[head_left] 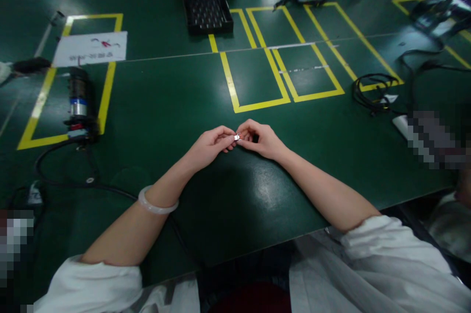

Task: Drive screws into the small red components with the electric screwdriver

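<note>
Part: small silvery piece (237,137) pinched between the fingertips of both hands, just above the green table (154,107); too small to identify
Left hand (210,146): fingers curled narrow, tips closed on the piece; pale bangle (157,203) on that wrist
Right hand (262,139): fingers bent, tips gripping the piece from the other side
Beyond hands: yellow taped rectangles (257,77); black tray (206,5) farther off
Left of hands: cylindrical device (78,102) with cable
Right of hands: coiled black cable (371,91)
</note>
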Motion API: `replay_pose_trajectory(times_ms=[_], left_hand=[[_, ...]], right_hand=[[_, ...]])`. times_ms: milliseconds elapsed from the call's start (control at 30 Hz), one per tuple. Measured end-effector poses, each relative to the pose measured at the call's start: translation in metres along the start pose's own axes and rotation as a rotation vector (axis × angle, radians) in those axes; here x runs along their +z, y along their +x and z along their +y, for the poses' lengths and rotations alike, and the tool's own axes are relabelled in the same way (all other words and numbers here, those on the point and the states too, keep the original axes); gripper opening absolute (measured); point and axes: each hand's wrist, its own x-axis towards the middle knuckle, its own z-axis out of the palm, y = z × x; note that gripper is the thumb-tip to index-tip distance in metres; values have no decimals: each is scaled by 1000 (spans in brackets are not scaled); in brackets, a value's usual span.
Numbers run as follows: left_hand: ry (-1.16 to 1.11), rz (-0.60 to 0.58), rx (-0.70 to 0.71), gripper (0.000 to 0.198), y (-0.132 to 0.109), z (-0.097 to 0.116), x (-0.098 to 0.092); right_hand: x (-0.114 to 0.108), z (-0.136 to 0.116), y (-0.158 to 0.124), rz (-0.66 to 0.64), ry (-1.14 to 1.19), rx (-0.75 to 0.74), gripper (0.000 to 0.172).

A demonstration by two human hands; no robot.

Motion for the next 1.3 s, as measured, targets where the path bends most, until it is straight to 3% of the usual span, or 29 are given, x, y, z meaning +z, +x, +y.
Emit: replay_pose_trajectory(times_ms=[533,1300], left_hand=[[-46,60,5,32,-1,2,6],[-20,127,52,32,0,-3,5]], right_hand=[[0,-3,0,9,82,70,25],[-1,-2,2,26,-27,-19,17]])
